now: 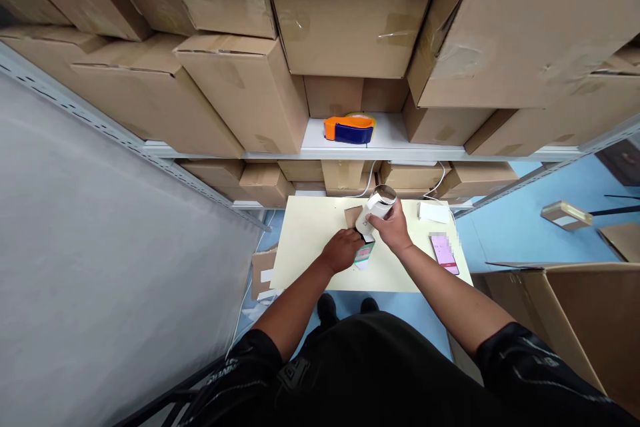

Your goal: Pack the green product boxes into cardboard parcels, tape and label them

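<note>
My right hand (394, 230) is wrapped around a white bottle (371, 212) with a shiny metallic top, tilted above the table. Just below it, my left hand (343, 250) closes over the upper edge of a small white, green and pink box (365, 254). A brown cardboard flap (353, 216) rises behind the left fingers. The bottle's lower end meets the box opening, and the left fingers partly hide that spot, so how deep it sits cannot be told. Both hands are over the pale yellow table (305, 230).
A phone (444, 253) with a lit pink screen and a white box (434, 212) lie on the table's right side. Shelves of cardboard boxes (350, 13) stand ahead, with an orange and blue tape dispenser (350, 129). A large open carton (565, 320) is at right; a wall (100, 247) bounds the left.
</note>
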Demonstrator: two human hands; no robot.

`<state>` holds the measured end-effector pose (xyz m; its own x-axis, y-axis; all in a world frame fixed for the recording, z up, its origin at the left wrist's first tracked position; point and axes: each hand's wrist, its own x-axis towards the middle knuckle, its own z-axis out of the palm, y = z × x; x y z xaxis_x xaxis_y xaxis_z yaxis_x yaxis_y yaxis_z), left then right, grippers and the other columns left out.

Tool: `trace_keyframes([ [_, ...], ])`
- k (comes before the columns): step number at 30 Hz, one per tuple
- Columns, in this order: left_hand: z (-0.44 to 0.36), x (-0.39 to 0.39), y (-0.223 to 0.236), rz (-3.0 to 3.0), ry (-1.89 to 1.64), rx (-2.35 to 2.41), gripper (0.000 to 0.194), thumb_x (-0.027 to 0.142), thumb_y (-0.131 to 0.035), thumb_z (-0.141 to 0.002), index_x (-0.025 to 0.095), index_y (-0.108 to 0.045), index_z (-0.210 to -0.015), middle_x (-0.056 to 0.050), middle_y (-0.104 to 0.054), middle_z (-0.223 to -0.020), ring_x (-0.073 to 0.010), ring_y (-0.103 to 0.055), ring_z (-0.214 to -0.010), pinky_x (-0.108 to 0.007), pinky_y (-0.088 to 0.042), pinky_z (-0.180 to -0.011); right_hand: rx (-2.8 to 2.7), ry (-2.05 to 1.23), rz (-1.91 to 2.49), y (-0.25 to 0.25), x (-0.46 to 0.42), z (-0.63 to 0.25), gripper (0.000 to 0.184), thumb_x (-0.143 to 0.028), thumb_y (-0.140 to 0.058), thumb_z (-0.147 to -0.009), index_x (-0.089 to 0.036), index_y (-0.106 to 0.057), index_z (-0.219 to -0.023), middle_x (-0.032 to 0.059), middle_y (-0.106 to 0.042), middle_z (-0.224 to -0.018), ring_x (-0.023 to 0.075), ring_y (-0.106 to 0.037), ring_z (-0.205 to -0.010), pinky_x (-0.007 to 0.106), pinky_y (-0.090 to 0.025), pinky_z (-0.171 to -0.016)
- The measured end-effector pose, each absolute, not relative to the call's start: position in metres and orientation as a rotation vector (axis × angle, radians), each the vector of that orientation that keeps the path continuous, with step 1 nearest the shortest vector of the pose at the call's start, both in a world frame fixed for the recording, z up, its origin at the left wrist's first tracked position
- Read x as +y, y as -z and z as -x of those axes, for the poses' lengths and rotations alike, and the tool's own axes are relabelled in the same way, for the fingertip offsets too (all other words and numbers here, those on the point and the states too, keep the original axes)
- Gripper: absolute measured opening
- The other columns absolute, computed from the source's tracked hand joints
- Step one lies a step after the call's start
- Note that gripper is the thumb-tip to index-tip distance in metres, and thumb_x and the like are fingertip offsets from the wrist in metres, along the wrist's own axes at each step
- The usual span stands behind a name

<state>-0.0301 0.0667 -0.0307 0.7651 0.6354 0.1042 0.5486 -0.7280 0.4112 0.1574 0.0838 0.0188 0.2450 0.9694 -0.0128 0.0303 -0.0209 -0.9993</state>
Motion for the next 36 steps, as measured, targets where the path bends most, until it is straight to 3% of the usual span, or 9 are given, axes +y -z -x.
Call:
trace_keyframes([
  [5, 0.025, 0.062, 0.032, -2.629, -0.371, 0.897, 0.032, 0.025, -0.056, -0.096, 0.020, -0.068, -0.126, -0.014, -0.067, -0.112, -0.0319, -0.055, -0.112, -0.048, -0.046, -0.095, -1.045, -1.014, 1.345, -0.023, 0.082, -0.156, 0.064, -0.034, -0.082, -0.066, -0.027, -0.053, -0.122, 0.0030, -0.069, -0.111, 0.0234, -0.067, -0.097, 0.039, -0.055, -0.089],
  [10, 0.023, 0.061, 0.040, -2.603, -0.401, 0.912, 0.051, 0.015, -0.048, -0.097, 0.024, -0.057, -0.146, -0.013, -0.068, -0.113, -0.0306, -0.056, -0.112, -0.048, -0.045, -0.097, -1.047, -0.997, 1.366, -0.023, 0.082, -0.157, 0.063, -0.035, -0.082, -0.067, -0.027, -0.052, -0.122, 0.0028, -0.070, -0.108, 0.0231, -0.067, -0.094, 0.040, -0.055, -0.089],
  [15, 0.020, 0.057, 0.041, -2.621, -0.376, 0.959, 0.057, 0.012, -0.049, -0.095, 0.029, -0.056, -0.148, -0.012, -0.067, -0.101, -0.0311, -0.056, -0.108, -0.050, -0.043, -0.099, -1.066, -0.998, 1.363, -0.025, 0.079, -0.156, 0.064, -0.036, -0.081, -0.067, -0.026, -0.051, -0.124, 0.0043, -0.070, -0.111, 0.0242, -0.068, -0.097, 0.040, -0.056, -0.089],
  [25, 0.017, 0.040, 0.057, -2.686, -0.437, 1.031, 0.063, 0.009, -0.047, -0.091, 0.028, -0.053, -0.151, -0.016, -0.061, -0.137, -0.0337, -0.055, -0.121, -0.058, -0.037, -0.111, -1.011, -1.047, 1.403, -0.014, 0.076, -0.158, 0.060, -0.039, -0.081, -0.069, -0.027, -0.050, -0.118, 0.0029, -0.068, -0.106, 0.0240, -0.066, -0.095, 0.039, -0.057, -0.084],
  [32, 0.022, 0.032, 0.065, -2.672, -0.416, 0.998, 0.056, 0.012, -0.041, -0.098, 0.028, -0.054, -0.149, -0.013, -0.065, -0.109, -0.0311, -0.057, -0.111, -0.057, -0.040, -0.110, -0.989, -1.022, 1.441, 0.004, 0.073, -0.167, 0.059, -0.040, -0.079, -0.069, -0.027, -0.050, -0.118, 0.0022, -0.067, -0.104, 0.0243, -0.065, -0.095, 0.040, -0.056, -0.085],
  [36, 0.024, 0.031, 0.065, -2.673, -0.452, 0.966, 0.053, 0.013, -0.038, -0.100, 0.027, -0.055, -0.148, -0.013, -0.064, -0.111, -0.0307, -0.056, -0.109, -0.056, -0.040, -0.108, -0.996, -1.051, 1.392, 0.003, 0.068, -0.164, 0.064, -0.039, -0.081, -0.067, -0.026, -0.050, -0.122, 0.0018, -0.068, -0.105, 0.0231, -0.065, -0.096, 0.039, -0.055, -0.088],
])
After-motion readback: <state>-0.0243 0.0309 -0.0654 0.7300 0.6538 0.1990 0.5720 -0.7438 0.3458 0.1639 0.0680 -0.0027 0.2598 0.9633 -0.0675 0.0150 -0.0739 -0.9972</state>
